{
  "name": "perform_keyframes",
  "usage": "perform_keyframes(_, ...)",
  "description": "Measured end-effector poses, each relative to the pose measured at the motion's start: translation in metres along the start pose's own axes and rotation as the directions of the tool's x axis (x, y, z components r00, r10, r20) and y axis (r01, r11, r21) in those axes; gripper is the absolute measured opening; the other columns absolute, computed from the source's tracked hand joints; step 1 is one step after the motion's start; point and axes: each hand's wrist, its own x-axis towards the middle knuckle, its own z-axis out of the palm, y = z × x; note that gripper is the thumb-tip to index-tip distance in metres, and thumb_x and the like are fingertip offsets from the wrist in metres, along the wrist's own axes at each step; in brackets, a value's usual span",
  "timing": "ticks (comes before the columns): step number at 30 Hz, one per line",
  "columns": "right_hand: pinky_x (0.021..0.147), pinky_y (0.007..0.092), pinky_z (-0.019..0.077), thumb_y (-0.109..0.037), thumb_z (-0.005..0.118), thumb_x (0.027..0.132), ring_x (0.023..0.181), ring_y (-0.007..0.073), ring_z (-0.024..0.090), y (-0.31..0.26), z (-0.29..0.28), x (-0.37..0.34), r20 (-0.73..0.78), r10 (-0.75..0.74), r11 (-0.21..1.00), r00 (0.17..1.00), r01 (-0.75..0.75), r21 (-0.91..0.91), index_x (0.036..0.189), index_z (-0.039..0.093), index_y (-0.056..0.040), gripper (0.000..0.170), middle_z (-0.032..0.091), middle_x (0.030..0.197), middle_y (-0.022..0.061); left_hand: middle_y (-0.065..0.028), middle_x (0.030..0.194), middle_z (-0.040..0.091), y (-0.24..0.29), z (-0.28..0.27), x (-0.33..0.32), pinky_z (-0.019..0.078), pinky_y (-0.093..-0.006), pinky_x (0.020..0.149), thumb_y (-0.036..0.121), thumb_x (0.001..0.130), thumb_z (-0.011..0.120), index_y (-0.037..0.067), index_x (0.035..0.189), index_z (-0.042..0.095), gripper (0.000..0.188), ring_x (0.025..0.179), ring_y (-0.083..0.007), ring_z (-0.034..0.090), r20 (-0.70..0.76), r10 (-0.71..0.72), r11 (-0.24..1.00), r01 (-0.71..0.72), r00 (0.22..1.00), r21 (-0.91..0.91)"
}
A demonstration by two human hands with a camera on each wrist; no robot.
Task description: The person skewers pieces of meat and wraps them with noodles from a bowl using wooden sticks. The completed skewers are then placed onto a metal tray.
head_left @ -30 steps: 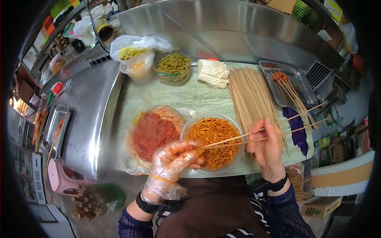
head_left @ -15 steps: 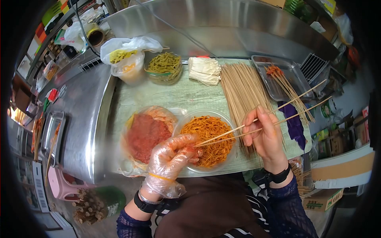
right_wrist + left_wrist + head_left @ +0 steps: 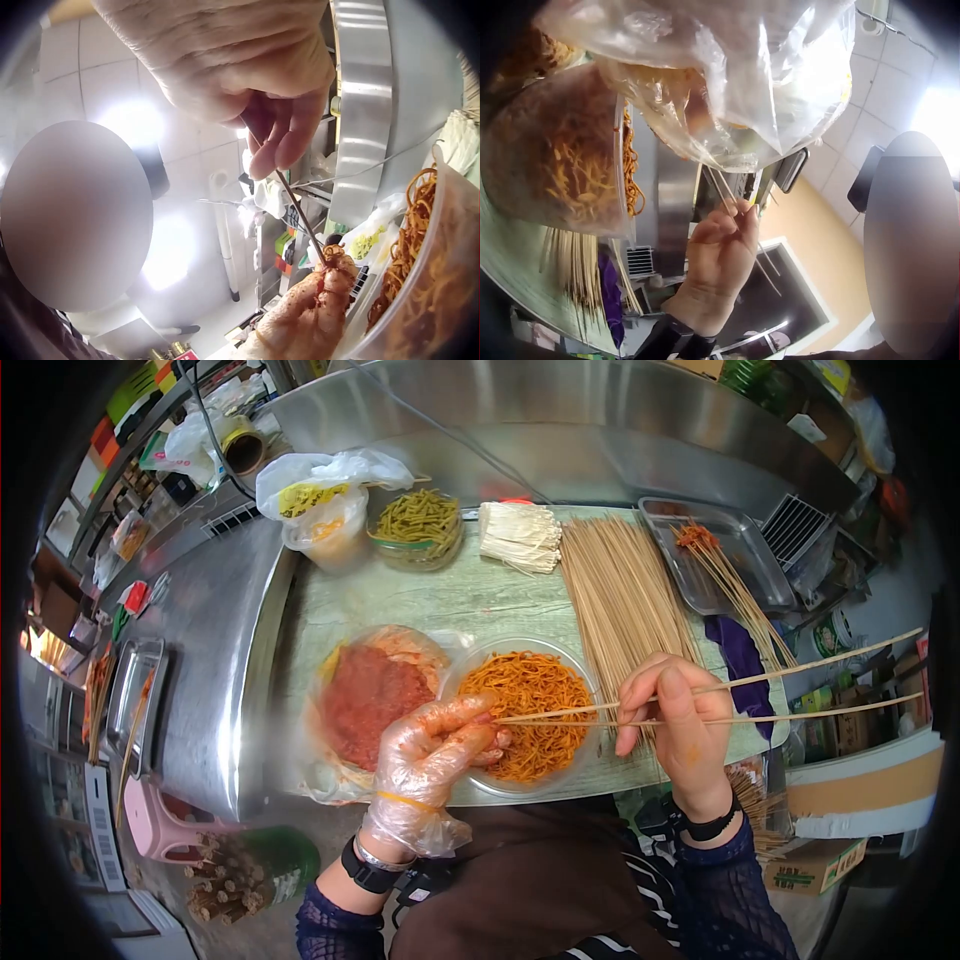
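Observation:
My left hand, in a clear plastic glove with a yellow band at the wrist, holds a small clump of orange strands in its curled fingers. Two bamboo skewers run into this clump, their long ends spread apart to the right. My bare right hand pinches the skewers between thumb and fingers. Beneath my hands stands a clear round tub of orange strands. Left of it, next to the gloved hand, is a bowl of red minced-looking food.
A thick row of bare skewers lies on the green board. Behind are white enoki mushrooms, a bowl of green beans and a bagged tub. A metal tray with loaded skewers and a purple cloth sit right.
The skewers' free ends have swung toward the body and farther right, and lie flatter in view. My right hand has turned with them; my left hand stays over the tub's near left edge.

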Motion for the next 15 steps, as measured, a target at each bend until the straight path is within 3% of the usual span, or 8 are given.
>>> perform_keyframes(2, 0.056, 0.0214, 0.0473, -0.022, 0.043, 0.099, 0.059, 0.0131, 0.059, 0.0, 0.0, 0.0, 0.017, -0.006, 1.0, 1.0, 0.007, -0.012, 0.083, 0.057, 0.0042, 0.034, 0.056, 0.08, 0.0103, -0.0156, 0.104, 0.062, 0.006, 0.004, -0.001, 0.0548, -0.0294, 0.079, 0.007, 0.091, 0.056, -0.009, 0.115, 0.055, 0.029, 0.091, -0.0224, 0.065, -0.021, -0.057, 0.997, 0.056, 0.998, -0.052)
perform_keyframes(5, 0.057, 0.0219, 0.0475, -0.021, 0.044, 0.098, 0.06, 0.0138, 0.06, -0.002, -0.003, 0.002, 0.072, -0.023, 0.998, 0.997, 0.028, -0.065, 0.083, 0.058, 0.0048, 0.033, 0.056, 0.08, 0.0105, -0.0169, 0.1, 0.063, 0.003, -0.004, 0.0, 0.0552, -0.0298, 0.079, 0.011, 0.093, 0.054, -0.009, 0.114, 0.054, 0.028, 0.09, -0.0241, 0.065, 0.085, -0.067, 0.951, 0.089, 0.994, -0.296)
perform_keyframes(11, 0.058, 0.0237, 0.048, -0.016, 0.049, 0.095, 0.062, 0.0154, 0.06, -0.009, -0.009, 0.019, 0.269, -0.071, 0.984, 0.96, 0.112, -0.14, 0.083, 0.06, 0.0057, 0.028, 0.058, 0.082, 0.0123, -0.0219, 0.1, 0.061, 0.006, -0.006, -0.006, 0.0564, -0.028, 0.072, 0.011, 0.095, 0.049, -0.009, 0.115, 0.052, 0.028, 0.088, -0.0271, 0.065, 0.092, -0.127, 0.929, 0.15, 0.988, -0.337)
perform_keyframes(15, 0.059, 0.025, 0.0483, -0.013, 0.051, 0.093, 0.063, 0.0158, 0.059, -0.013, -0.014, 0.033, 0.428, -0.117, 0.969, 0.896, 0.197, -0.148, 0.083, 0.061, 0.0059, 0.023, 0.06, 0.084, 0.0133, -0.0204, 0.098, 0.061, 0.007, -0.004, -0.009, 0.0554, -0.0269, 0.07, 0.011, 0.095, 0.05, -0.008, 0.115, 0.052, 0.028, 0.086, -0.024, 0.063, 0.072, -0.168, 0.906, 0.183, 0.983, -0.382)
